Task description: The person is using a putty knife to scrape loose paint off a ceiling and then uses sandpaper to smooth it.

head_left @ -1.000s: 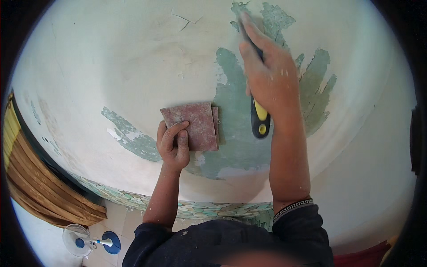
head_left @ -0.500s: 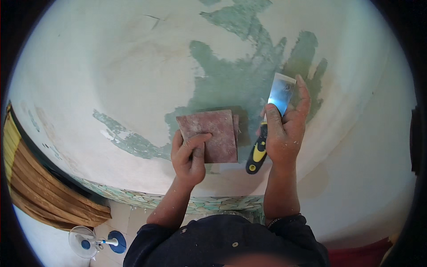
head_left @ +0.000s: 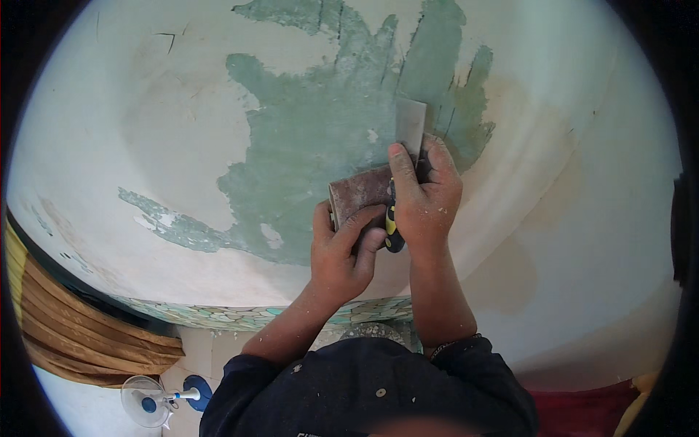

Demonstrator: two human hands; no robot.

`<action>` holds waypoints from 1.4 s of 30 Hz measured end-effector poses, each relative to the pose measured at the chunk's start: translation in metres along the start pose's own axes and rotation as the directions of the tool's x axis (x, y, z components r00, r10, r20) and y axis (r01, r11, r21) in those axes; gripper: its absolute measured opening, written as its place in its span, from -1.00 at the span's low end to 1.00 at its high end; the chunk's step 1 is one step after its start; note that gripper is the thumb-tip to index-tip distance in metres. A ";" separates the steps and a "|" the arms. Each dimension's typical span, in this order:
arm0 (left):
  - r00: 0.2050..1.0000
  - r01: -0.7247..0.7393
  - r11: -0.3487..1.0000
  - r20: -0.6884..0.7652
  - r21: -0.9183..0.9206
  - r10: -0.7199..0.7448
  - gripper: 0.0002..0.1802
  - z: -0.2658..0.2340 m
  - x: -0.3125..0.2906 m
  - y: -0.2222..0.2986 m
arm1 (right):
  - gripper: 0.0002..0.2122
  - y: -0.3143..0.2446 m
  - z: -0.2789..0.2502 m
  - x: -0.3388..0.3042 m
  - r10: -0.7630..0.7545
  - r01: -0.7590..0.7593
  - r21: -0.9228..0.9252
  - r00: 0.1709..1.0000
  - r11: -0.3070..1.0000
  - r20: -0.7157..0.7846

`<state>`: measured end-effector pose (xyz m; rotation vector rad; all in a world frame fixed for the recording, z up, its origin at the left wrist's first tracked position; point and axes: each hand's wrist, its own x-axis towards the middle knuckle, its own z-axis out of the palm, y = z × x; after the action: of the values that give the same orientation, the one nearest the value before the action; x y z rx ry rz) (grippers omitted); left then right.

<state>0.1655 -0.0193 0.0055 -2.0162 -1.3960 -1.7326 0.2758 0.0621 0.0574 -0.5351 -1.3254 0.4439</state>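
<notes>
My left hand [head_left: 342, 251] is closed round a folded piece of dusty reddish-brown sandpaper [head_left: 358, 191], its fingers bent over the front. Close beside it, my right hand [head_left: 429, 197] grips a putty knife with a flat metal blade [head_left: 411, 122] and a black and yellow handle. The blade points up, and my thumb lies along its lower part. The handle overlaps the sandpaper's right side; whether they touch I cannot tell. Both hands are in front of a wall with a large bare green patch [head_left: 306, 146] where the whitish coat is gone. Dust covers my fingers.
A brown curtain [head_left: 95, 331] hangs at the lower left, with a white and blue fan [head_left: 149, 400] below it. A band of stone-pattern tiles [head_left: 218, 317] runs along the wall's foot. Red cloth [head_left: 582, 411] lies at the lower right.
My hands have come together: the right one moved left with the putty knife, and the left one moved right with the sandpaper. The view has shifted a little on the wall.
</notes>
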 end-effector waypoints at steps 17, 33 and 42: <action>0.996 -0.084 0.996 -0.005 -0.006 0.084 -0.55 0.025 0.000 -0.006 | -0.47 -0.007 -0.041 -0.023 -0.097 0.096 0.018 0.935 0.995 0.340; 0.986 -0.096 0.994 -0.130 0.052 0.102 -0.69 0.024 0.004 -0.027 | -0.52 0.012 -0.043 -0.032 -0.020 0.007 0.038 0.926 0.999 0.378; 0.976 0.000 0.997 -0.219 0.082 0.018 -0.68 0.019 0.002 -0.030 | -0.57 0.012 -0.028 -0.050 -0.116 0.153 -0.132 0.961 0.979 0.250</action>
<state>0.1582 0.0104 -0.0124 -1.7264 -1.3595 -1.7992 0.2932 0.0397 0.0066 -0.5231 -1.6291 0.3034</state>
